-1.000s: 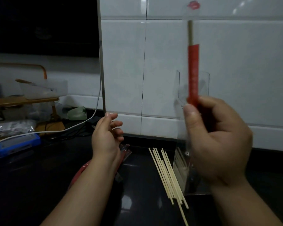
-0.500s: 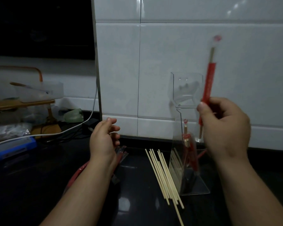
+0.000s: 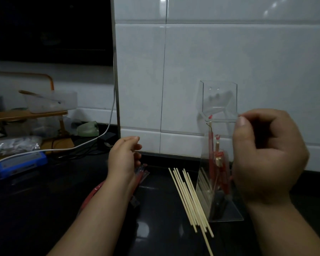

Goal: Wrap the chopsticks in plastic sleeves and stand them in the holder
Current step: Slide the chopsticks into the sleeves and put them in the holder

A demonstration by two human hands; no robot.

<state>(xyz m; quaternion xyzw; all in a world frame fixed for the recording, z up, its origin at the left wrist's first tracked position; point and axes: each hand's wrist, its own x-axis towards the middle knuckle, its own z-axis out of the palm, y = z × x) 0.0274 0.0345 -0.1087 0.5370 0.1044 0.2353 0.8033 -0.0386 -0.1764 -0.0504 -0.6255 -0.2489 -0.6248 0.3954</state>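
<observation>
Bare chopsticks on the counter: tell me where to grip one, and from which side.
I'd take the long stick that juts nearest you out of the bare chopsticks, by its near end, pinching from above with the free left hand. It lies flat and clear of the others there; farther up the sticks crowd beside the holder.
</observation>
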